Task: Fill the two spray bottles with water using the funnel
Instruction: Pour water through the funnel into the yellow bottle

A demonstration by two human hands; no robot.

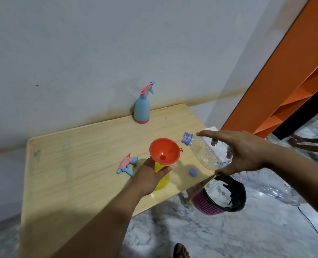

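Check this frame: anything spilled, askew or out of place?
No spill visible. The spray head lying on its side on the table and the loose cap fit a fill in progress. The clear bottle in the right hand is tilted toward the funnel but looks nearly empty.

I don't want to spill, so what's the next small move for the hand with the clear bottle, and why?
Probably bring the clear bottle a little left until its open mouth sits over the orange funnel, then tip. The right hand holds it tilted with the mouth just outside the funnel's rim, while the left hand steadies the yellow spray bottle under the funnel.
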